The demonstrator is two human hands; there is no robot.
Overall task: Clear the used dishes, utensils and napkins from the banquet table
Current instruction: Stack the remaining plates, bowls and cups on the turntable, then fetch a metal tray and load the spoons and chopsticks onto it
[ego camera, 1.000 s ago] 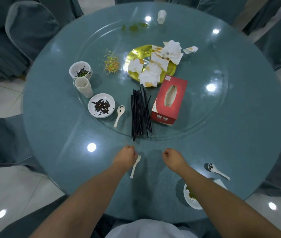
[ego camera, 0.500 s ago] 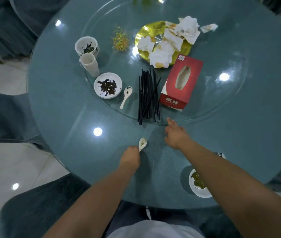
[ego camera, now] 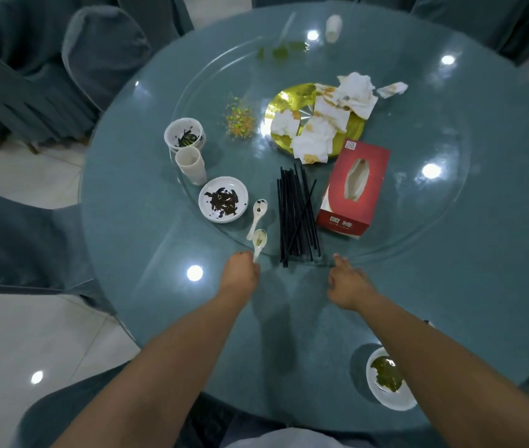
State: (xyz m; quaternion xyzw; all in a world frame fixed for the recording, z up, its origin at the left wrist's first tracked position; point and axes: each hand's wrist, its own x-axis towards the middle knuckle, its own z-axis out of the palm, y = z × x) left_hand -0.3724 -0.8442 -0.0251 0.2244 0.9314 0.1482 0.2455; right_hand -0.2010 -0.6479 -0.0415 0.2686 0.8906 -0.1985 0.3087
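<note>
My left hand [ego camera: 239, 276] grips the handle of a white spoon [ego camera: 259, 240], whose bowl points toward a second white spoon [ego camera: 258, 215] lying on the glass turntable [ego camera: 434, 221]. My right hand [ego camera: 347, 282] holds nothing and reaches to the turntable's near edge with one finger stretched out. A bundle of black chopsticks [ego camera: 297, 215] lies between the spoons and a red tissue box [ego camera: 355, 187]. A small white plate [ego camera: 223, 199] with dark scraps, a stack of cups [ego camera: 191, 165] and stacked bowls [ego camera: 184, 134] stand at the left. Stained napkins [ego camera: 324, 121] cover a gold plate [ego camera: 292, 103].
A white dish with green scraps [ego camera: 389, 379] sits at the near right table edge, partly behind my right arm. Food crumbs [ego camera: 238, 119] and green scraps [ego camera: 280, 51] lie on the turntable, and a white cup [ego camera: 333, 24] lies on its side far off. Covered chairs [ego camera: 101, 56] ring the table.
My left hand has lifted the white spoon off the table and carried it forward to the turntable's edge. My right hand has reached out to the turntable's rim.
</note>
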